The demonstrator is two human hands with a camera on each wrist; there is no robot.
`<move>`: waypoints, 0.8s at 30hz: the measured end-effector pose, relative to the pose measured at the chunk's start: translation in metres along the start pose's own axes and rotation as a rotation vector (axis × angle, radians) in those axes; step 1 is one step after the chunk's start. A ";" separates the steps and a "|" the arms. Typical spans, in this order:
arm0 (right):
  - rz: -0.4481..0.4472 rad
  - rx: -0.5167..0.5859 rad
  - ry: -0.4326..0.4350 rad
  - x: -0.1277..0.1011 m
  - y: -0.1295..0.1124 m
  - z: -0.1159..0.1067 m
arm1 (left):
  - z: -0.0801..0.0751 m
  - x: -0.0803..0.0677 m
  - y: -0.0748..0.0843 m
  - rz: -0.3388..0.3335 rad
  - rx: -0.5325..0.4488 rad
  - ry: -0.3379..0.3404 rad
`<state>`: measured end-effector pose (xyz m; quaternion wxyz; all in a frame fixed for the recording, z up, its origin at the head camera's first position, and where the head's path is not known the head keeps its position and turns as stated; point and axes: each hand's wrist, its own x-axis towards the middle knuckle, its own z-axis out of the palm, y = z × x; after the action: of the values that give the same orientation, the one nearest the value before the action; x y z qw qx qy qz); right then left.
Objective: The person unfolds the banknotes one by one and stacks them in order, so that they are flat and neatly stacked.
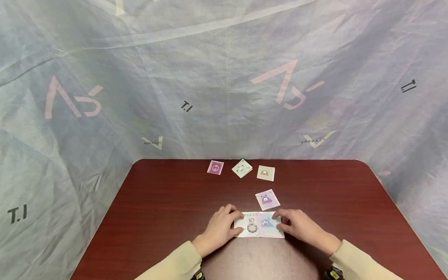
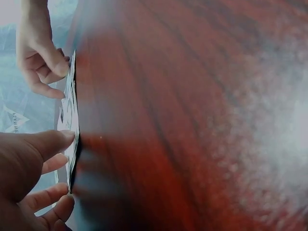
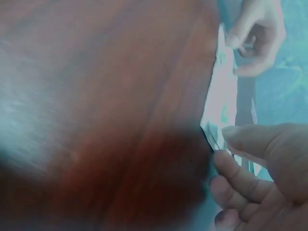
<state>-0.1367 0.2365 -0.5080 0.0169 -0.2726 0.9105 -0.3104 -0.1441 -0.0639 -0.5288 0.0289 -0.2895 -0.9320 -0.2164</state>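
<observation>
A pale play banknote printed with a 10 and a blue cartoon figure lies lengthwise near the front of the table, between both hands. My left hand grips its left end, the thumb at the near corner and the fingers at the far one. At the opposite end my right hand pinches the note between thumb and fingers. From the left wrist, the note's edge looks layered, with my left thumb on its upper face. Just beyond it, a folded purple note lies on the tabletop.
Along the back of the dark red table lie a magenta folded note, a green one and a beige one. A grey printed cloth hangs behind the table and along its sides.
</observation>
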 end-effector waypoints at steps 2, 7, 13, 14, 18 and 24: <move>0.020 -0.016 0.021 0.006 0.002 -0.005 | -0.001 0.000 0.000 -0.004 -0.003 -0.006; 0.115 -0.040 0.093 0.025 0.008 -0.016 | -0.002 -0.001 0.001 -0.002 -0.010 -0.009; 0.220 -0.060 0.097 0.043 0.017 -0.019 | -0.003 -0.002 0.000 0.001 -0.014 -0.008; 0.236 -0.068 0.099 0.045 0.019 -0.019 | -0.003 -0.001 0.000 0.002 -0.015 -0.008; 0.288 -0.097 0.110 0.054 0.024 -0.015 | -0.003 0.000 -0.001 0.005 -0.022 -0.011; 0.327 -0.132 0.114 0.063 0.024 -0.010 | -0.005 0.001 0.000 0.004 -0.030 -0.018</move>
<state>-0.2042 0.2255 -0.5048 -0.0024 -0.1035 0.9606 -0.2578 -0.1451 -0.0662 -0.5239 0.0166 -0.2939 -0.9281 -0.2278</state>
